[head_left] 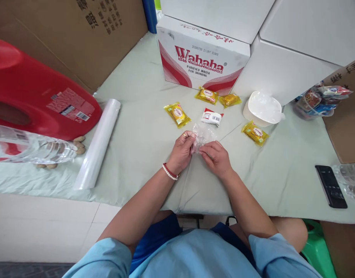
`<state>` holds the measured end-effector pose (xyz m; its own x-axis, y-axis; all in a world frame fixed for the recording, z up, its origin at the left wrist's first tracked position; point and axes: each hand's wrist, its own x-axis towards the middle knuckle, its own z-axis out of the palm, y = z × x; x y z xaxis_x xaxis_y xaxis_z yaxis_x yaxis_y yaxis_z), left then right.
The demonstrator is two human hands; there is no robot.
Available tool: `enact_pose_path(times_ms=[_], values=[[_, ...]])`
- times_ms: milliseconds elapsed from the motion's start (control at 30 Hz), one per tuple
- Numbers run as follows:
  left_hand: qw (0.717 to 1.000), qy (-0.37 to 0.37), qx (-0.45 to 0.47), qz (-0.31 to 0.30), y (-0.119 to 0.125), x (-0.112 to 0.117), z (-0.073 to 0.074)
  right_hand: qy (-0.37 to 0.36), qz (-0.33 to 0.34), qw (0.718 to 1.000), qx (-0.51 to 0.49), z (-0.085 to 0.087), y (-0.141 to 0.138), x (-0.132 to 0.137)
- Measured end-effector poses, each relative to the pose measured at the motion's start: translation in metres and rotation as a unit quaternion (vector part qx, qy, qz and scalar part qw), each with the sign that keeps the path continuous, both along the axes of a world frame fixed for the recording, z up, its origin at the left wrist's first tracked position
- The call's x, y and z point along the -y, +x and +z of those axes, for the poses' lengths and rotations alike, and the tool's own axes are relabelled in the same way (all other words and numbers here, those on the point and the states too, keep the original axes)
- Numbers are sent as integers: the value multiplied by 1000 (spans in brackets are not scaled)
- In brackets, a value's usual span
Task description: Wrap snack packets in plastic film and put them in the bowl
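A crumpled clear plastic bag [205, 133] is pinched between both hands over the middle of the table. My left hand [181, 150] grips its left side, thumb and fingers closed. Fingers of my right hand [216, 156] are closed on its lower right edge. Just beyond the bag lies a small white and red packet [212, 117]. Yellow wrapped packets lie around it: one to the left [177, 114], one behind [207, 95], another behind to the right [230, 100], and one farther right [255, 133].
A white bowl [260, 119] with clear plastic in it stands right. A Wahaha carton [200, 58] backs the table. Left are a plastic roll [99, 143], a red jug [47, 88] and a water bottle [35, 146]; right, a phone [330, 186] and a tub of packets [319, 100].
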<state>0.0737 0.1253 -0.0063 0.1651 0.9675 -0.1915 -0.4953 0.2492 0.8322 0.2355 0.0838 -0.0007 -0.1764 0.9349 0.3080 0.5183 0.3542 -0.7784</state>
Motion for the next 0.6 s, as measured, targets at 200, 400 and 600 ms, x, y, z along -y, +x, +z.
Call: enact_pose_path(times_ms=[200,400,600], values=[[994,71,-72,-29,2,4,-6,-14,-58,997,-46,3,6,1],[994,15,-113,4,-4,-2,-7,-43,-155,964,-212,4,13,-2],[998,-25,21,52,-14,-13,0,-129,-294,843,-432,12,35,0]])
